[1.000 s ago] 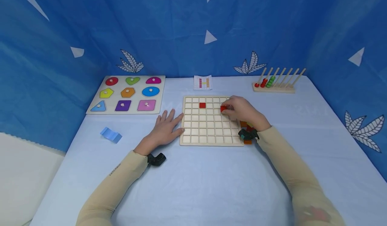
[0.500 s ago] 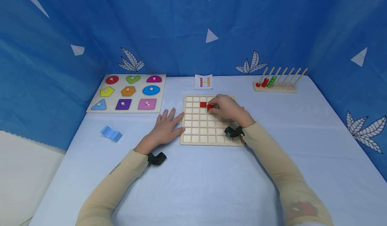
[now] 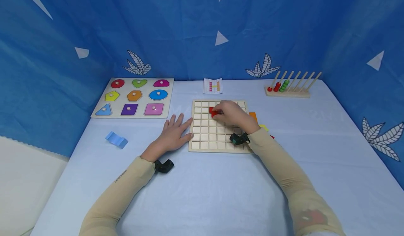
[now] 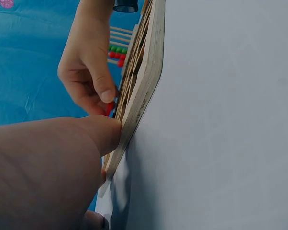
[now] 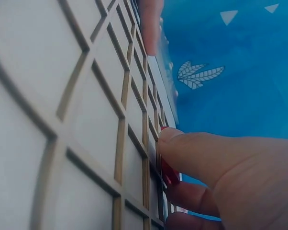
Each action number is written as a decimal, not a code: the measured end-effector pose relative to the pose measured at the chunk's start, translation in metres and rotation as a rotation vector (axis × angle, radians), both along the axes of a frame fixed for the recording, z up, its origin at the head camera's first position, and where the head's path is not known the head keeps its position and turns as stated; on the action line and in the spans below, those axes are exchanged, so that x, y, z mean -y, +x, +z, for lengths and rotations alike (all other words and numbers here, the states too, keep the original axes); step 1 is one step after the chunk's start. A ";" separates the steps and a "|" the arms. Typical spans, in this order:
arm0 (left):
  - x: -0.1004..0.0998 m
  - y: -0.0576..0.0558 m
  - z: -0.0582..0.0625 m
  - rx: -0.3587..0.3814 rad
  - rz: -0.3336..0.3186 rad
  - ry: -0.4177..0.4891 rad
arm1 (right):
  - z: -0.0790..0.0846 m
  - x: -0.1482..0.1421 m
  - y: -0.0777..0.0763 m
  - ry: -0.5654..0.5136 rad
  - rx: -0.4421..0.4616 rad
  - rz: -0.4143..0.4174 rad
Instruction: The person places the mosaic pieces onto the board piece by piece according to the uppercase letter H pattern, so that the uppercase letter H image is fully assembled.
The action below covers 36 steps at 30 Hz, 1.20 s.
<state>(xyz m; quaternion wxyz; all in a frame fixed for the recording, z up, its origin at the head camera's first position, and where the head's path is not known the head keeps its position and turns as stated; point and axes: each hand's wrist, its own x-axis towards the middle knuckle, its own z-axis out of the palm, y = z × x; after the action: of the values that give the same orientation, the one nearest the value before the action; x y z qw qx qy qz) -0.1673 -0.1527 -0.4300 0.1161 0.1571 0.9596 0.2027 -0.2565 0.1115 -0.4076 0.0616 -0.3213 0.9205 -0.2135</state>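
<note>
A wooden grid board (image 3: 204, 137) with pale square cells lies on the table. My right hand (image 3: 233, 114) is over its upper part, thumb and fingers pinching a red square tile (image 3: 214, 114). In the right wrist view this red tile (image 5: 169, 170) stands tilted between thumb and fingers, close to the cells. Just above it in the head view, another red tile (image 3: 211, 109) lies in a cell, partly covered. My left hand (image 3: 170, 136) is spread flat, its thumb and forefinger at the board's left edge; the left wrist view shows the thumb (image 4: 108, 134) against that edge.
Orange (image 3: 253, 116) and yellow tiles (image 3: 263, 127) lie right of the board, partly under the right forearm. Behind stand a small pattern card (image 3: 213, 86) and a bead abacus (image 3: 288, 94). A shape puzzle (image 3: 145, 102) and a blue wavy block (image 3: 116, 140) are at left.
My right hand has moved left across the board with the red tile, from the right columns to just beside the red tile lying there. The left hand has stayed at the edge.
</note>
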 end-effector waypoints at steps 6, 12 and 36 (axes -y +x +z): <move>0.000 0.001 0.001 0.001 0.001 0.004 | -0.003 0.002 0.000 -0.020 -0.030 0.030; -0.001 0.001 0.001 0.008 0.002 0.003 | -0.007 0.003 0.001 -0.017 -0.041 0.020; -0.001 0.001 0.003 0.002 0.000 -0.006 | -0.007 0.006 0.003 -0.011 -0.063 0.014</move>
<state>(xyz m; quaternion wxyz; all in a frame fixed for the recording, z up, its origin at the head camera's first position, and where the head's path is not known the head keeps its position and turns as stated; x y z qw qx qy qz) -0.1664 -0.1521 -0.4271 0.1176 0.1567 0.9601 0.1997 -0.2533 0.1059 -0.4141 0.0322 -0.3347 0.9186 -0.2077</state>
